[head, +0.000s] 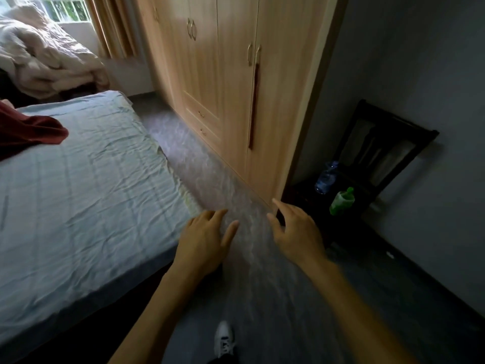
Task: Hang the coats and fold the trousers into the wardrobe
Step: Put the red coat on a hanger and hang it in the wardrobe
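Observation:
A tall light-wood wardrobe (231,82) stands along the right side of the room, all its doors closed. A strip of dark red cloth (254,106) is caught in the gap between its two nearest doors. A dark red garment (29,132) lies on the bed's pale blue sheet (86,195) at the far left. My left hand (203,241) and my right hand (295,232) are held out over the floor in front of me, fingers spread, both empty. Both are well short of the wardrobe and the garment.
A grey floor aisle (210,179) runs between bed and wardrobe. A dark wooden chair (378,151) beside the wardrobe holds a clear bottle (325,177) and a green bottle (342,200). A crumpled beige duvet (44,59) lies by the window. My white shoe (224,337) shows below.

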Demonstrator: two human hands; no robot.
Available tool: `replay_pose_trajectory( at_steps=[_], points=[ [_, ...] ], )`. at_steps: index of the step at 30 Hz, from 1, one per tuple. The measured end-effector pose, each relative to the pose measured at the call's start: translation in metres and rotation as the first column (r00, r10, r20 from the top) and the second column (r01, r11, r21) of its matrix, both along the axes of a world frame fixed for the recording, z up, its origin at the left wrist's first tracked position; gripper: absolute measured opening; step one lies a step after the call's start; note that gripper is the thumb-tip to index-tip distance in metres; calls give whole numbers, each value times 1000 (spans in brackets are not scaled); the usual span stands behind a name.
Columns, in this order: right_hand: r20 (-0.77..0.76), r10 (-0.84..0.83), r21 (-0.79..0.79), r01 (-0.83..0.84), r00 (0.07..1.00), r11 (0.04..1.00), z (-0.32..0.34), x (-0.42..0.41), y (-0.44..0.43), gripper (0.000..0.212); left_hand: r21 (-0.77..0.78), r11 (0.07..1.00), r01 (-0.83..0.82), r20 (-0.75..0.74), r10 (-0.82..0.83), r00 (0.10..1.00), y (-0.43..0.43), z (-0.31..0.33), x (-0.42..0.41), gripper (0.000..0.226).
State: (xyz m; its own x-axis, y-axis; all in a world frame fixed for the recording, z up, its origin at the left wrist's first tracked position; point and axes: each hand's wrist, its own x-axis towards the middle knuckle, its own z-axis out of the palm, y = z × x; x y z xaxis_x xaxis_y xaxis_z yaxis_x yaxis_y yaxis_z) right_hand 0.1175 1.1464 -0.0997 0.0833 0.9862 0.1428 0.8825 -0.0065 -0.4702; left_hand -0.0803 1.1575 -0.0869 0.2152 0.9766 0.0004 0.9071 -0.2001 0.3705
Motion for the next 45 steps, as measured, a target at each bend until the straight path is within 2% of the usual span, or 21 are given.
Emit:
replay_pose_trajectory(
  at_steps=[8, 17, 25, 27, 30, 32, 35, 38, 45],
  points=[
    [60, 2, -45, 1, 998, 999, 8, 6, 162, 48, 9, 1000, 20, 64, -21, 998, 169, -1, 10, 58],
    [71, 45, -90, -39, 996, 995, -12, 35, 319, 43, -24, 998, 51, -10, -51, 999, 321, -8, 37, 62],
    [5, 161, -113, -160, 987, 981, -39, 84, 480, 46, 12, 998, -62, -90, 63, 994, 463, -27, 85, 71],
    [-26, 189, -121, -191, 982, 974, -37, 98, 521, 46, 11, 995, -99, -124, 99, 987, 499, -23, 98, 69],
    [-22, 256, -119, -257, 966, 959, -28, 113, 580, 46, 35, 988, -150, -143, 153, 978, 548, -9, 111, 82],
    [-13, 309, -114, -309, 951, 944, -21, 115, 618, 45, 51, 981, -185, -162, 191, 968, 579, -3, 113, 79],
    [-7, 370, -77, -369, 929, 926, -15, 109, 670, 45, 70, 966, -248, -192, 257, 947, 617, -3, 112, 75],
    [0, 418, -73, -417, 908, 906, -19, 95, 719, 49, 58, 952, -300, -169, 305, 937, 652, -9, 103, 80],
    [52, 525, -92, -520, 849, 849, -26, 33, 830, 40, 95, 905, -415, -88, 423, 902, 748, -32, 47, 75]
  ],
)
